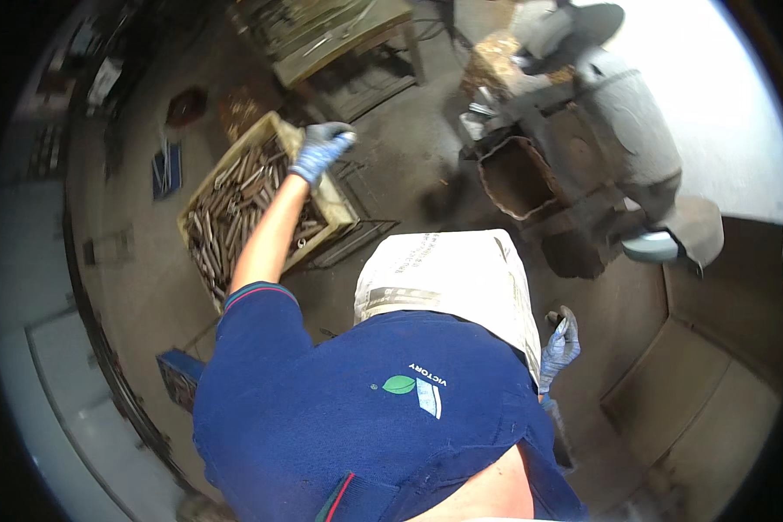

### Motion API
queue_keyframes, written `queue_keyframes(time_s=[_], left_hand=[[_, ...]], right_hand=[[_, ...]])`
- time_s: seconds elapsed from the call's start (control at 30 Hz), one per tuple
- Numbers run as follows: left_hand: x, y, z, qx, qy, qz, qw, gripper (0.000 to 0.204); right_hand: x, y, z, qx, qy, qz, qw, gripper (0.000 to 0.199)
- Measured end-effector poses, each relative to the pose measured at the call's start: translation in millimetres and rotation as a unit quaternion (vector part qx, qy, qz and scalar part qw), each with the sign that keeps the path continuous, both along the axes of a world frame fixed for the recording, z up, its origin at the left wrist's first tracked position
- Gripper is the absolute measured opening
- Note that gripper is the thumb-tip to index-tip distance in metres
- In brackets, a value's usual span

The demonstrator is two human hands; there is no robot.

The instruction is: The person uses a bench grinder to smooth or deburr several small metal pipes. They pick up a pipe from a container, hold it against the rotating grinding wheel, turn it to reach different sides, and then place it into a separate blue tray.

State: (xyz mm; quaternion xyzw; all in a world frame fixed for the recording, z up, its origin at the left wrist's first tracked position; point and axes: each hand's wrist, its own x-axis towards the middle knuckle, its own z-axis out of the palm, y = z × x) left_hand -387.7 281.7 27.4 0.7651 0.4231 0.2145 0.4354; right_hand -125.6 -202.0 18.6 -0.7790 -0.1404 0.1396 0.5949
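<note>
In the upper left of the frame, brown metal pieces (239, 204) lie heaped every which way in a yellowish crate (337, 204). The left hand (324, 148) is by the crate's upper right edge, its grip curled; whether it holds anything I cannot tell. The right hand (560, 348), right of centre, has a loosely bent grip with nothing visible in it. Tangled pieces could slide or snag a glove, and the outstretched forearm could scrape the pile beneath.

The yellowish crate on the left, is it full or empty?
Quite full: brown, rod-like pieces lie heaped across the crate; depth hidden.
</note>
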Motion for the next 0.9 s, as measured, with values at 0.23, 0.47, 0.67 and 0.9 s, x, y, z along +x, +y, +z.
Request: queue_keyframes(time_s=[0.23,0.47,0.67,0.9], left_hand=[[-165,-38,-2,-0.103,0.160,0.213,0.958,0.017],[-168,-65,16,-0.009,0.415,0.076,0.907,0.033],[-130,-45,1,-0.029,0.459,0.128,0.879,0.040],[-137,-25,-41,0.105,0.519,0.022,0.848,0.019]], right_hand=[[17,13,5,-0.046,0.063,0.069,0.995,0.024],[15,42,27,-0.064,0.044,0.132,0.988,0.026],[16,43,18,-0.054,0.063,0.140,0.987,0.025],[16,25,14,-0.023,0.082,0.118,0.989,0.022]])
